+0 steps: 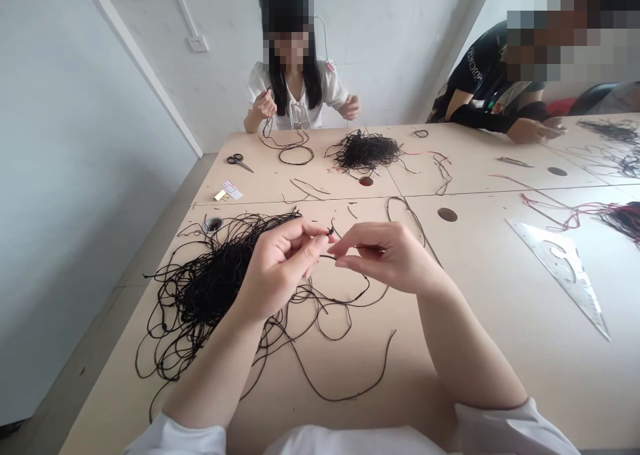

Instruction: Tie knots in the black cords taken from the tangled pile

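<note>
My left hand [293, 255] pinches a dark knotted cord [330, 231] between thumb and index finger, above the table. Close beside it, my right hand [385, 252] is closed with fingertips pressed on a strand of the same cord; a short braided piece [327, 257] shows between the two hands. Exactly how the strands run inside the fingers is hidden. Beneath and left of my left hand lies a large tangled heap of black cords [215, 282]. Loose loops from it spread under both hands, and one cord end [390, 342] curves out toward me.
A triangular ruler [575, 295] lies at right, near red and black cords [623, 218]. Scissors [237, 162], small cards [231, 189] and another black cord pile [367, 150] are across the table [500, 388]. Two people sit opposite, one holding a cord. Round holes [447, 214] pierce the tabletop.
</note>
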{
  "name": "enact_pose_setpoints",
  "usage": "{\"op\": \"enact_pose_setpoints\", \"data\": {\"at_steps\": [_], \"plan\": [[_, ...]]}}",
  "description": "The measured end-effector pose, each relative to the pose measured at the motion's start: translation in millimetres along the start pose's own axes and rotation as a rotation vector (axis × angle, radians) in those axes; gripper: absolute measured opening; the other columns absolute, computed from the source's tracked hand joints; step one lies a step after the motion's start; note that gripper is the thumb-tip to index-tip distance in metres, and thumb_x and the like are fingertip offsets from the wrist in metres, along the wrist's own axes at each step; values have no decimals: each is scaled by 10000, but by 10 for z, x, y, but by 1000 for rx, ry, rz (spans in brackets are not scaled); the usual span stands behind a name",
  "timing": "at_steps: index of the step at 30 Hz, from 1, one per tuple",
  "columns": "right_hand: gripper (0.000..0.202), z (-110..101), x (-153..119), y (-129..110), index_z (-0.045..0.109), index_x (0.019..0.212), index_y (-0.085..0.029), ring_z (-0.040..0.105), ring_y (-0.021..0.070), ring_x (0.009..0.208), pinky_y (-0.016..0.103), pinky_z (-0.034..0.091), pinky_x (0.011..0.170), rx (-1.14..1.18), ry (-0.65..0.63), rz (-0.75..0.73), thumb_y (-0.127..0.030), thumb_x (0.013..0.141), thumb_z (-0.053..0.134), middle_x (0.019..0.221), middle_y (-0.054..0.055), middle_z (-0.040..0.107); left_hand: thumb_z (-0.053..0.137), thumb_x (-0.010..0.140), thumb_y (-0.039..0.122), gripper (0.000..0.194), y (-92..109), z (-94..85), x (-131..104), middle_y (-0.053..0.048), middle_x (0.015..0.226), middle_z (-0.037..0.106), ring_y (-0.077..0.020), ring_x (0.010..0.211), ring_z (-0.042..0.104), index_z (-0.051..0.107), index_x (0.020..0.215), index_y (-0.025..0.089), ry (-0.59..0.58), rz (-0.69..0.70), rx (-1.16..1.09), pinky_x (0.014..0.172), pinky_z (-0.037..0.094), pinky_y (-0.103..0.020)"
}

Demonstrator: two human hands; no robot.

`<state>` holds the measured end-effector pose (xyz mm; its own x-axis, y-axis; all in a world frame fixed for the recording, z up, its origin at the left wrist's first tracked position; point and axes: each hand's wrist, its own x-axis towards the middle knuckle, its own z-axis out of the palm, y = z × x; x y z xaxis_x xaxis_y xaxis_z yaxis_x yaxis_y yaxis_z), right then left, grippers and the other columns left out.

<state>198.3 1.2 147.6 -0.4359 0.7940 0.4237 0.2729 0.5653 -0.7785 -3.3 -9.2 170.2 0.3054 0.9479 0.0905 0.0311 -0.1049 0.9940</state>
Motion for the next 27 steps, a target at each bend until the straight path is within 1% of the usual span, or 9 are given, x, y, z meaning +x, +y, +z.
{"op": "enact_pose_setpoints", "data": {"at_steps": [2,4,7,11,15,18,22,24,27], "plan": [[123,7,-2,-3,729,841,-188,362,61,504,215,310,464,1,-2,52,-297,851,674,666,-7,609,650,846,286,97,-38,-30,33,-36,844,685,-52,467,408,691,858,199,64,19,-78,401,280,-207],[144,40,1,-3,727,876,-189,329,58,489,219,291,454,15,32,82,-319,857,667,671,-8,606,654,843,275,84,-70,-41,60,-33,860,693,-38,454,403,694,853,201,80,21,-124,391,272,-193],[192,122,20,2,713,934,-188,299,58,499,225,286,463,31,70,55,-340,818,708,720,-4,612,653,849,280,91,-100,-20,83,-30,816,691,-36,454,412,692,849,198,38,2,-139,391,273,-181],[176,164,40,38,715,787,-185,354,69,511,230,297,479,-25,52,118,-350,835,677,639,-11,581,678,821,288,99,-105,-20,98,-27,824,680,-37,471,425,692,844,192,5,-55,-212,378,241,-172],[182,28,21,78,730,737,-212,363,70,470,236,294,475,-182,-87,301,-358,828,668,549,-31,536,695,795,283,117,-81,-119,122,-23,826,658,-21,462,388,699,848,178,70,-66,-284,363,190,-165],[177,-38,10,52,741,767,-231,367,77,482,243,294,482,-205,-154,330,-391,812,682,573,-26,551,694,801,281,119,-89,-149,141,-13,752,622,-26,483,411,702,855,175,93,-66,-269,374,194,-160],[236,71,21,-22,741,945,-234,335,80,519,252,301,502,-74,26,227,-418,804,700,715,-1,626,678,823,286,114,-144,-72,159,6,653,583,-43,481,419,694,878,188,27,-109,-231,406,246,-166],[195,149,25,-29,752,899,-223,333,80,524,253,304,502,-6,114,204,-388,807,703,726,7,636,660,841,294,122,-169,-33,166,8,626,585,-44,469,416,684,886,183,-24,-141,-236,421,264,-169],[171,191,26,2,747,765,-205,338,81,510,248,277,476,27,193,264,-366,804,705,581,-14,550,638,861,298,133,-195,-20,179,-1,607,619,-49,462,428,682,890,176,-49,-160,-264,434,286,-169]]}}
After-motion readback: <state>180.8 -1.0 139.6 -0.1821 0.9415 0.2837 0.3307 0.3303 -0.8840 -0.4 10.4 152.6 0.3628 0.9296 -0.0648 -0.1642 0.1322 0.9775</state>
